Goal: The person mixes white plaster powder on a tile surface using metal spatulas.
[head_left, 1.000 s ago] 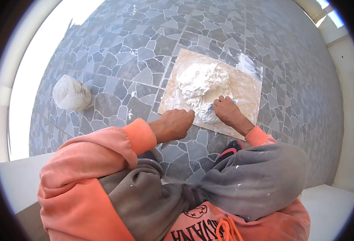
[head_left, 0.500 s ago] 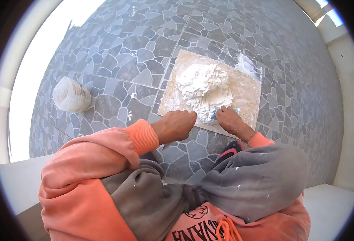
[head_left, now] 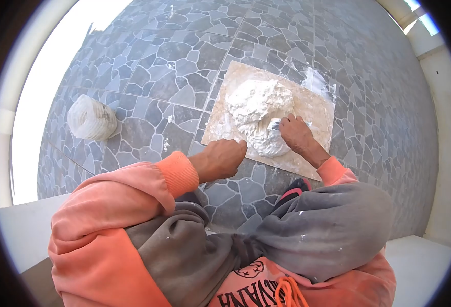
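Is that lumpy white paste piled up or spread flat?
Mostly piled up: the lumpy white paste forms a thick mound with shadowed folds on the flat, tan, four-cornered board.

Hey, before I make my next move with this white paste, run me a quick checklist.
1. Scraper gripped in the right hand: ok.
2. Paste heaped on the board: ok.
3. Floor beside the board clean: not ok, there's a white smear past its far edge.
4. Left hand holding a tool: cannot tell; it's curled, its grip hidden.
5. Roll clear of the board: ok, it sits apart on the left.
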`<state>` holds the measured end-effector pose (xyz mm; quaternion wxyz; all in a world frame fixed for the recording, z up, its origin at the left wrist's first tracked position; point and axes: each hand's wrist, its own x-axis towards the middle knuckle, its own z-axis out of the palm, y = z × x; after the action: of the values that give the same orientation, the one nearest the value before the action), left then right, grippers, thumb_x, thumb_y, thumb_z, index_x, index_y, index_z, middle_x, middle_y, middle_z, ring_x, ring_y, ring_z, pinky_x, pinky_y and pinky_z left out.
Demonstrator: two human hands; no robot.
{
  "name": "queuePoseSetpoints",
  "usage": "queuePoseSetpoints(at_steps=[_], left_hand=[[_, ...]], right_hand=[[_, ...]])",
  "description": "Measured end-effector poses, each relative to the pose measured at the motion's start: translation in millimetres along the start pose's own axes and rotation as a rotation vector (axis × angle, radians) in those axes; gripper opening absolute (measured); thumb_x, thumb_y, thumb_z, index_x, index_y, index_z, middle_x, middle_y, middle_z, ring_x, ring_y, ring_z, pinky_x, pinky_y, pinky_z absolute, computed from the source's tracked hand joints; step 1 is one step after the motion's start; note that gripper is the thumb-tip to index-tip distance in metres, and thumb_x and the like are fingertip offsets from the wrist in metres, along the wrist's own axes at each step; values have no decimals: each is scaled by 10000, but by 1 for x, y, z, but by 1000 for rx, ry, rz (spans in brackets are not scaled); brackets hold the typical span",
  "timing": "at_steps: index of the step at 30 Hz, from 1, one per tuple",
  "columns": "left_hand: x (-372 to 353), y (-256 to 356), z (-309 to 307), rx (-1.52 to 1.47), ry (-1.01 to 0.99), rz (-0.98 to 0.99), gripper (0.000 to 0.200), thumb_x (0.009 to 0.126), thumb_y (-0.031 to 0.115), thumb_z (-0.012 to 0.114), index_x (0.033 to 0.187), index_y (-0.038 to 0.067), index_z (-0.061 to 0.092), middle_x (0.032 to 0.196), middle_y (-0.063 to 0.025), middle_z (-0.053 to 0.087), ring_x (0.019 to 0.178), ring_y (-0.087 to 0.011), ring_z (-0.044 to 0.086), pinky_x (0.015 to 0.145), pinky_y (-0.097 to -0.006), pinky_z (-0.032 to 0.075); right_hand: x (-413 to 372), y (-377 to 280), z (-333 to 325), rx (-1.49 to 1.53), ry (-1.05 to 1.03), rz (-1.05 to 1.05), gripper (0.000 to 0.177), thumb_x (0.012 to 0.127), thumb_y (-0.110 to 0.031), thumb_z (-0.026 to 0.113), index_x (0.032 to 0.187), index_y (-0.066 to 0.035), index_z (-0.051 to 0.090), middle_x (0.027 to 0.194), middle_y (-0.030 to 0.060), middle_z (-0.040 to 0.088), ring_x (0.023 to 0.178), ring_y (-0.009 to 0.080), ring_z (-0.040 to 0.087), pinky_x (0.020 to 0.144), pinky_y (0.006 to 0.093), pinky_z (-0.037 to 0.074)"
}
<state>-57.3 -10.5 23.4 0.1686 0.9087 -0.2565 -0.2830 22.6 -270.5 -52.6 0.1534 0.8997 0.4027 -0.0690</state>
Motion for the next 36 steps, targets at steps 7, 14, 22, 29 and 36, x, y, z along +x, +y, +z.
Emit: queuePoseSetpoints(at_steps=[7, 14, 22, 29, 36], left_hand=[[4, 7, -7, -1, 2, 16, 262, 778, 33, 562, 1010, -60, 483, 794, -266, 641, 779, -439, 645, 684, -530, 491], [2, 8, -9, 25, -13, 11, 280, 733, -11, 603, 986, -77, 504, 810, -235, 654, 814, -405, 663, 686, -481, 523], [1, 3, -5, -5, -14, 12, 252, 775, 20, 560, 1001, -63, 484, 787, -259, 639, 787, -444, 642, 691, -530, 490], [-1, 3, -3, -11, 7, 8, 261, 773, 16, 559, 1012, -63, 488, 794, -263, 642, 789, -441, 643, 702, -531, 489], [4, 7, -8, 5, 36, 54, 257, 774, 15, 561, 1007, -61, 487, 795, -267, 640, 781, -443, 643, 687, -537, 489]], right_hand=[[6, -1, 25, 35, -57, -115, 164, 821, -100, 565, 909, -20, 678, 957, 97, 612, 982, 249, 556, 824, 373, 459], [13, -16, 50, -4, 37, -63, 155, 818, -94, 569, 897, -24, 681, 946, 95, 616, 997, 253, 563, 821, 389, 458], [9, -11, 13, -28, 145, 36, 134, 806, -90, 584, 883, -38, 680, 962, 101, 616, 979, 252, 567, 790, 374, 460], [-10, -22, -17, 5, 136, 12, 148, 789, -103, 585, 892, -26, 659, 922, 106, 594, 940, 252, 549, 770, 372, 448], [2, -39, 35, 27, 61, -22, 166, 806, -107, 573, 914, -12, 657, 939, 110, 599, 948, 249, 540, 772, 372, 444]])
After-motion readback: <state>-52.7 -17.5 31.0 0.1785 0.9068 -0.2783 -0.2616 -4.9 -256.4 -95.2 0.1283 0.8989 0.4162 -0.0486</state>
